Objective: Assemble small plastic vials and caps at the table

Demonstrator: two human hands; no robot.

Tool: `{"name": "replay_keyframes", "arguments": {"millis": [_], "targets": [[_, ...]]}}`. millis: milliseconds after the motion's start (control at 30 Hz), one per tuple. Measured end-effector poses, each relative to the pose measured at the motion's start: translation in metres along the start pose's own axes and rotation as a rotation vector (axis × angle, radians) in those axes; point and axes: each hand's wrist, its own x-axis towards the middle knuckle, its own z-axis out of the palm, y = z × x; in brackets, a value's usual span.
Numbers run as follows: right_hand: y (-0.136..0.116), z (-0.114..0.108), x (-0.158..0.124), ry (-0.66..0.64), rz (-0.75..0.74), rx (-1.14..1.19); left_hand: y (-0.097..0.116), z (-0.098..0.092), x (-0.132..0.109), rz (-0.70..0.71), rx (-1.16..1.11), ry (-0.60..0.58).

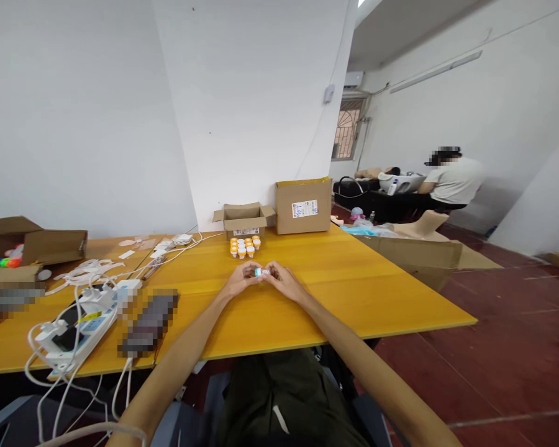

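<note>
A small white bottle with a teal end [260,272] lies sideways between my two hands, above the yellow wooden table [354,298]. My left hand [242,279] has its fingers closed on the teal end. The fingers of my right hand [280,279] pinch the other end, which they partly cover. Just beyond my hands, several small white bottles with orange or white caps [245,247] stand in a close group. Behind them is an open cardboard box [245,217] with its flaps spread; its inside is hardly visible.
A closed carton [302,208] stands at the back edge. To the left are a power strip [93,323] with tangled white cables, a dark phone [149,323] and an open box of colourful items [51,246]. A person [456,177] sits far off at the right.
</note>
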Motion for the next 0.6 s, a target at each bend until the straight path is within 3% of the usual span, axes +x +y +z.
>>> {"name": "replay_keyframes", "arguments": {"millis": [267, 600], "targets": [[-0.0049, -0.0041, -0.0013, -0.001, 0.078, -0.145, -0.0014, 0.0011, 0.0001, -0.010, 0.018, -0.009], [-0.0040, -0.0024, -0.0009, 0.050, 0.002, -0.078, -0.0042, 0.0008, 0.0012, 0.001, 0.013, 0.005]]}}
